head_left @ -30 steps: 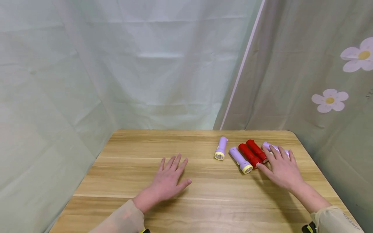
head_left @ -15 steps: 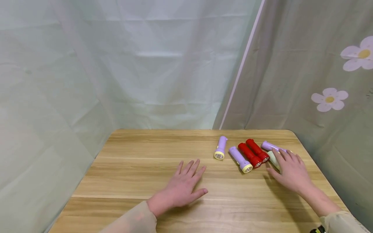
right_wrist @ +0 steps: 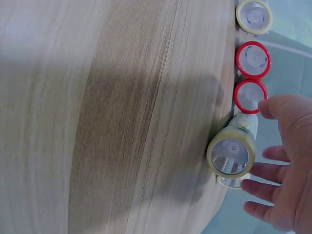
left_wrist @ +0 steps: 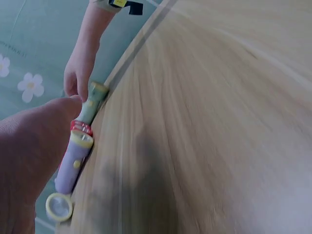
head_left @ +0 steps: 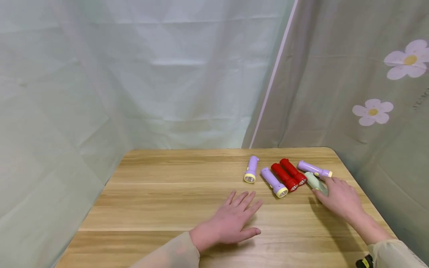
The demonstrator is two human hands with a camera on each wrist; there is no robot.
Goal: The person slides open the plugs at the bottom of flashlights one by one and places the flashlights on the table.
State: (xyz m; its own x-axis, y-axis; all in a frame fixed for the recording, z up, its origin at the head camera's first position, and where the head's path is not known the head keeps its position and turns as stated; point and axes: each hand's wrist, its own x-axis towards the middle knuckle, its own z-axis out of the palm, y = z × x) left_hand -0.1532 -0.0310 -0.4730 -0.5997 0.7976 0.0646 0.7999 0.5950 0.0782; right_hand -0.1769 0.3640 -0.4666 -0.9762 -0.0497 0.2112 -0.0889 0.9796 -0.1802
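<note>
A pale green flashlight point(head_left: 315, 182) lies on the table, its lens point(right_wrist: 230, 152) toward me in the right wrist view. My right hand point(head_left: 342, 197) is over its near end, thumb on one side and loosely bent fingers on the other; no firm grip shows. Palm down, my left hand point(head_left: 231, 219) is spread above the middle of the table, holding nothing. Two red flashlights point(head_left: 284, 177) point(head_left: 293, 172) lie left of the green one. A purple flashlight point(head_left: 274, 182) rests beside the red pair, another purple flashlight point(head_left: 251, 169) stands apart leftward, and a third purple flashlight point(head_left: 313, 169) lies behind the green one.
The wooden table point(head_left: 151, 193) has a rounded back right corner near the flashlights. Pale curtains point(head_left: 187, 74) hang behind and at both sides, with flower prints point(head_left: 373, 111) on the right.
My left hand has moved right across the table. My right hand has shifted slightly right and its fingers have bent around the green flashlight, which was largely covered before. The flashlights stay put.
</note>
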